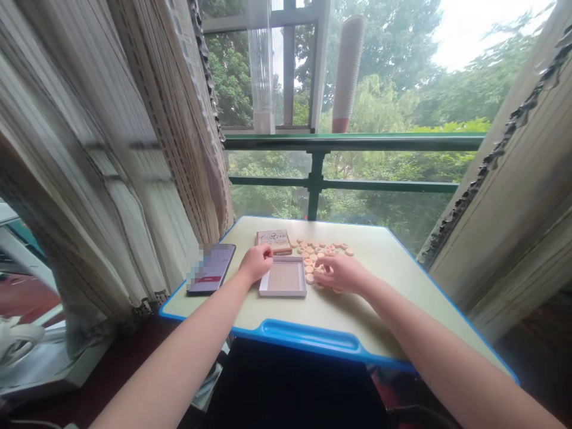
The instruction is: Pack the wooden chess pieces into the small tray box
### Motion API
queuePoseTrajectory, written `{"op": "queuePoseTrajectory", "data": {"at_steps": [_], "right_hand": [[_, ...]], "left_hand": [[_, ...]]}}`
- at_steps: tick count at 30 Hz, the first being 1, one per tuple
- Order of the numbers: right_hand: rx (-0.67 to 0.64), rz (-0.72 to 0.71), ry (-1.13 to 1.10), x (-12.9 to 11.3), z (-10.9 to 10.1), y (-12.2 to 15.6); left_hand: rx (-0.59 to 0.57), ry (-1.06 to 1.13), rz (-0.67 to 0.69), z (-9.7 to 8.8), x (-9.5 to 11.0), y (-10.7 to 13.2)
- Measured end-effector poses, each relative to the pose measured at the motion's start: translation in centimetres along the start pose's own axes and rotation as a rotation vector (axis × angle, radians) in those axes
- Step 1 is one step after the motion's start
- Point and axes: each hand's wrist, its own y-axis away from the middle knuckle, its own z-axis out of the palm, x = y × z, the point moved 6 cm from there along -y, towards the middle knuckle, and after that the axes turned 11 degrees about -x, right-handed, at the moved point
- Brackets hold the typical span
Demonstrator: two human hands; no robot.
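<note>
Pale blue-edged bench. Dark-edged tablet flat near its left edge. Right hand over round pieces, fingers bent, slightly spread; cannot tell if pinching one. Shallow open box between hands. Left hand at box's far-left corner, fingers curled; grip unclear. Printed box just beyond.

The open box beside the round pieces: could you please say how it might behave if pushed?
The open box is probably light, as it looks thin-walled. It would likely slide rather than tip, being shallow and broad on the flat table.
</note>
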Motion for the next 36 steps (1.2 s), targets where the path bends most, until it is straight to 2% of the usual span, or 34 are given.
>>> {"op": "queuePoseTrajectory", "data": {"at_steps": [4,9,11,15,18,21,25,31,36], "right_hand": [[-0.094,0.001,0.168,-2.5,0.4,-0.1],[-0.108,0.061,0.248,-1.9,0.9,-0.6],[-0.048,0.018,0.223,-1.6,1.1,-0.5],[0.184,-0.083,0.045,-1.2,0.2,0.3],[0.211,-0.231,-0.051,-1.9,0.1,0.7],[0.140,-0.318,-0.043,-2.8,0.9,0.5],[0.163,-0.275,-0.066,-2.6,1.4,0.1],[0.188,-0.292,-0.104,-2.2,1.9,0.1],[0.167,-0.169,-0.066,-2.4,1.5,0.4]], "left_hand": [[0.032,-0.014,-0.031,-0.3,-0.1,0.1],[0.053,-0.060,-0.044,-0.5,-0.2,-0.1],[0.078,-0.067,-0.042,-0.7,-0.2,-0.2],[0.209,-0.104,0.022,-1.8,0.0,0.2],[0.141,-0.153,0.095,-1.6,0.3,-0.1],[0.042,-0.219,0.050,-1.2,0.0,-0.5],[0.085,-0.305,-0.099,-1.7,-1.0,-0.6],[0.195,-0.248,0.037,-1.8,-0.1,0.1],[0.144,-0.109,0.000,-1.0,0.2,0.6]]}}
